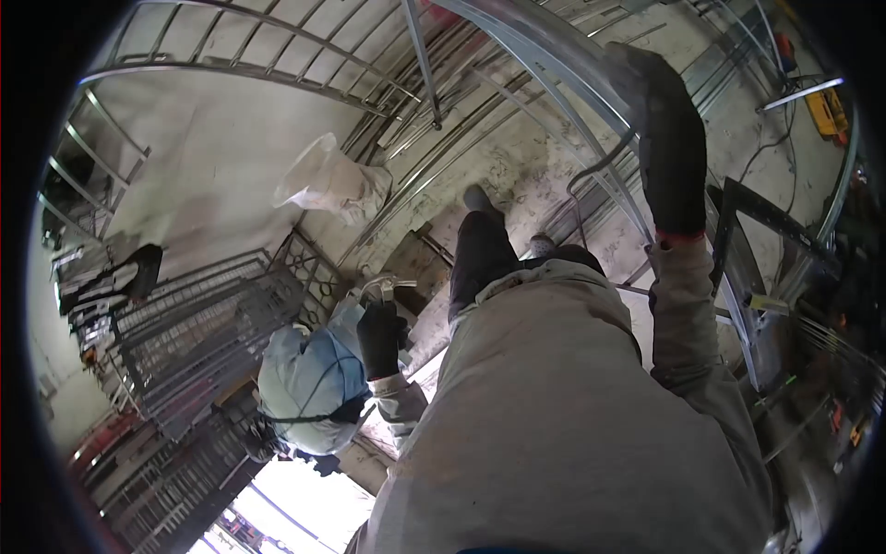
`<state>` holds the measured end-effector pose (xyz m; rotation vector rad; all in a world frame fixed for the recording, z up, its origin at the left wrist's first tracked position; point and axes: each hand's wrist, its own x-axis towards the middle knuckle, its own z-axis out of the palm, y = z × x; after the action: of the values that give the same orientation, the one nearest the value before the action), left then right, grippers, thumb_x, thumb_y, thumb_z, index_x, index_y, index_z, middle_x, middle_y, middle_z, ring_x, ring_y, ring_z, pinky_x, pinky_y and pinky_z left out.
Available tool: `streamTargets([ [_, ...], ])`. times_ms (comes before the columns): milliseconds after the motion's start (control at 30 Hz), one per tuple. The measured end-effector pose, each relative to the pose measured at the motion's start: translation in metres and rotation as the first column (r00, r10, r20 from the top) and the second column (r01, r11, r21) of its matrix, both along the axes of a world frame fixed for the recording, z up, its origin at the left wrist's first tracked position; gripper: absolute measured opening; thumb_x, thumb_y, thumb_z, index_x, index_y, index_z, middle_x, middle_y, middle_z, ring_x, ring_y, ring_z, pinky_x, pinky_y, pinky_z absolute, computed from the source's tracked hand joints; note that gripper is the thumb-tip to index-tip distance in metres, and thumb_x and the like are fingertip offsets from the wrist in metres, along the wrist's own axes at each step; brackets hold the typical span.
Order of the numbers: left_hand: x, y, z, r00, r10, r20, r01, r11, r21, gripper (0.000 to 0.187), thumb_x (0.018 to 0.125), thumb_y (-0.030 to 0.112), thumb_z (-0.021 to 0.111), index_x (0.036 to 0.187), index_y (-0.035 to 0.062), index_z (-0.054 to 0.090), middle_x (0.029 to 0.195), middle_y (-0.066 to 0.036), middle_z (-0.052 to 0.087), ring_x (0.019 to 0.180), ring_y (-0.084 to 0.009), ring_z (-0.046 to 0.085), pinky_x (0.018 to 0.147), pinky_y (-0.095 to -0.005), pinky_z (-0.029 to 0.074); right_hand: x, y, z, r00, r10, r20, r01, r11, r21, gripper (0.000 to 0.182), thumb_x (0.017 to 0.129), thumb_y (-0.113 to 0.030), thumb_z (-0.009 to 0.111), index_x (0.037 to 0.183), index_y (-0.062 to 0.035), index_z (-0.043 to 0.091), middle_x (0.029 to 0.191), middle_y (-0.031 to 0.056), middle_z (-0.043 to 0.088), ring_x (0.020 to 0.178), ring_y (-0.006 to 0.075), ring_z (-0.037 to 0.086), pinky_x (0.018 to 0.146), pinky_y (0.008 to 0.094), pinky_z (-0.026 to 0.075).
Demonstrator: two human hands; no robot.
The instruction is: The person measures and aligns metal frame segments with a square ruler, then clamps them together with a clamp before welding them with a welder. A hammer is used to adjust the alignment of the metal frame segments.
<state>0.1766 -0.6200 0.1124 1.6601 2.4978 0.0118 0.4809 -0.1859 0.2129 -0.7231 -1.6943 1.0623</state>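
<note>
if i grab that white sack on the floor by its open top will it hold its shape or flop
The white sack would probably flop: its sides look creased and its mouth flares unevenly. It lies slumped on its side, so the contents seem loose and could shift or spill. Its weight can't be told.

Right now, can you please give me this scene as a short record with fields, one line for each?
Place: metal workshop, seen from above
Left hand: black glove, holds a small metal tool, type unclear
Right hand: black glove, grips a curved metal bar
Below left hand: blue-white bag
Floor: white sack, metal grilles
Clothing: grey sweatshirt
</note>
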Motion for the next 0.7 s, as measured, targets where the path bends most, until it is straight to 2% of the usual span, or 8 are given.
streamTargets([
  [100, -0.06, 0.036, -0.052, 0.912, 0.2, 0.359, -0.222, 0.975, 0.022, 0.012, 0.077, 0.018, 0.071, 0.082, 0.0105, 0.063, 0.081, -0.01, 0.063, 0.077, -0.0296, 0.066, 0.064, -0.0417, 0.054, -0.032, 0.042, -0.01, 0.987, 0.025, -0.161, -0.052, 0.984, -0.168, 0.048, 0.111, -0.023, 0.047, 0.153, 0.001, 0.044, 0.149, 0.0174, 0.055, 0.135, 0.0305, 0.056, 0.115, 0.0425, 0.044],
  [167, -0.103, 0.101, -0.039, 0.979, -0.202, -0.025, 0.203, 0.979, 0.031, 0.015, 0.078, 0.022, 0.071, 0.083, 0.0103, 0.064, 0.082, -0.011, 0.065, 0.079, -0.0298, 0.068, 0.065, -0.0413, 0.056, -0.055, 0.082, -0.03, 0.92, -0.029, -0.39, -0.121, 0.927, -0.354, 0.056, 0.112, -0.031, 0.048, 0.158, -0.0019, 0.037, 0.155, 0.0188, 0.05, 0.141, 0.035, 0.053, 0.12, 0.0468, 0.041],
  [233, -0.141, 0.162, -0.029, 0.694, 0.443, 0.567, -0.414, 0.89, -0.19, 0.012, 0.077, 0.018, 0.071, 0.083, 0.0092, 0.065, 0.083, -0.011, 0.065, 0.081, -0.0282, 0.07, 0.066, -0.04, 0.058, -0.083, 0.121, -0.042, 0.84, -0.12, -0.53, -0.15, 0.887, -0.438, 0.053, 0.112, -0.035, 0.049, 0.155, -0.0049, 0.042, 0.15, 0.0172, 0.054, 0.136, 0.0334, 0.056, 0.116, 0.0464, 0.044],
  [300, -0.18, 0.227, -0.004, 0.642, 0.481, 0.597, -0.399, 0.875, -0.275, 0.012, 0.076, 0.015, 0.073, 0.085, 0.0089, 0.068, 0.083, -0.01, 0.065, 0.078, -0.028, 0.069, 0.064, -0.039, 0.057, -0.106, 0.164, -0.05, 0.684, -0.196, -0.703, -0.315, 0.79, -0.527, 0.05, 0.11, -0.042, 0.053, 0.149, -0.0114, 0.049, 0.145, 0.0156, 0.057, 0.132, 0.035, 0.057, 0.111, 0.0499, 0.046],
  [367, -0.241, 0.273, -0.004, 0.945, -0.089, 0.316, 0.096, 0.995, -0.006, 0.014, 0.075, 0.013, 0.075, 0.087, 0.0071, 0.069, 0.082, -0.01, 0.064, 0.071, -0.0278, 0.066, 0.06, -0.0385, 0.055, -0.137, 0.205, -0.06, 0.665, -0.253, -0.703, -0.3, 0.771, -0.562, 0.05, 0.109, -0.044, 0.055, 0.148, -0.0128, 0.049, 0.144, 0.016, 0.056, 0.132, 0.037, 0.057, 0.111, 0.0525, 0.046],
  [500, -0.313, 0.406, 0.064, 0.865, -0.317, 0.388, 0.298, 0.948, 0.11, 0.005, 0.087, 0.005, 0.064, 0.091, 0.0041, 0.066, 0.08, -0.004, 0.066, 0.061, -0.0147, 0.064, 0.052, -0.027, 0.051, -0.2, 0.281, -0.076, 0.629, -0.445, -0.638, -0.265, 0.648, -0.714, 0.055, 0.105, -0.045, 0.062, 0.145, -0.0116, 0.046, 0.144, 0.0214, 0.051, 0.131, 0.0436, 0.055, 0.11, 0.0592, 0.047],
  [600, -0.325, 0.507, 0.133, 0.38, 0.201, 0.903, -0.244, 0.963, -0.112, 0.014, 0.105, 0.015, 0.061, 0.098, 0.0043, 0.067, 0.075, 0.001, 0.065, 0.06, -0.0092, 0.06, 0.047, -0.0246, 0.043, -0.242, 0.332, -0.105, 0.671, -0.483, -0.563, -0.211, 0.603, -0.769, 0.067, 0.103, -0.048, 0.063, 0.151, -0.0083, 0.037, 0.157, 0.0273, 0.035, 0.139, 0.0514, 0.045, 0.111, 0.0659, 0.043],
  [700, -0.316, 0.587, 0.177, 0.736, -0.093, 0.671, 0.107, 0.994, 0.02, 0.024, 0.105, 0.025, 0.065, 0.116, 0.005, 0.069, 0.072, 0.0, 0.064, 0.052, -0.0044, 0.053, 0.046, -0.022, 0.04, -0.293, 0.36, -0.111, 0.682, -0.569, -0.459, -0.21, 0.449, -0.869, 0.06, 0.092, -0.051, 0.076, 0.141, -0.0205, 0.058, 0.125, 0.0123, 0.064, 0.093, 0.0355, 0.066, 0.086, 0.0473, 0.056],
])
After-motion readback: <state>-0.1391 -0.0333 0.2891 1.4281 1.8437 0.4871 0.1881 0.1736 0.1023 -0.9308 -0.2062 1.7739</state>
